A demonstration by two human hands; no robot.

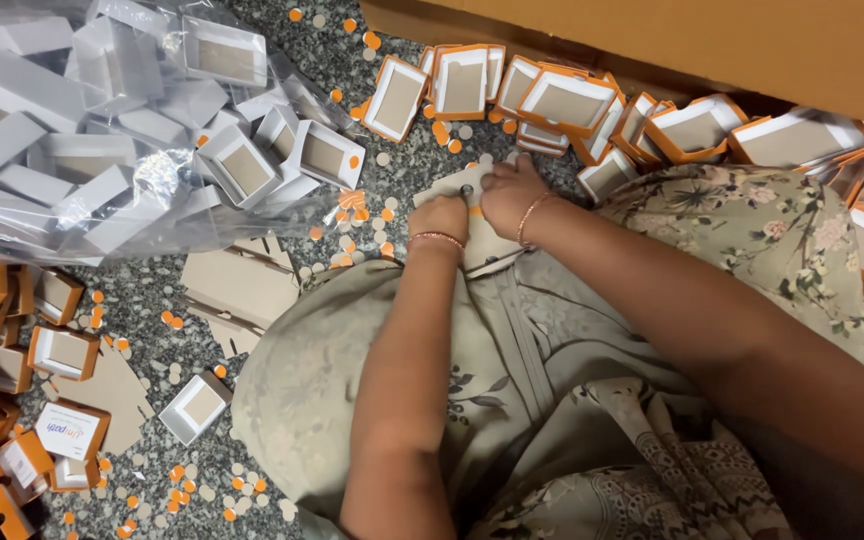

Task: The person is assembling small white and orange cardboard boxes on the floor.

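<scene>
Both hands meet over a flat piece of tan cardboard (472,215) that lies on the person's lap, at the edge of the speckled floor (152,310). Left hand (439,218) is curled narrow, its fingertips pressing the near edge of the cardboard, which runs under and just beyond it. Right hand (510,193) is also curled, fingers pinched on the same piece from the other side, touching the left hand's fingers. Whether a small tool sits between them I cannot tell.

Beyond the right hand lies a row of orange-rimmed box trays (562,100) against a large brown carton (712,40). To the left of the left hand is a clear plastic bag of white box sleeves (62,140); nearer it lie flat cardboard blanks (237,285) and scattered orange and tan paper discs (347,245).
</scene>
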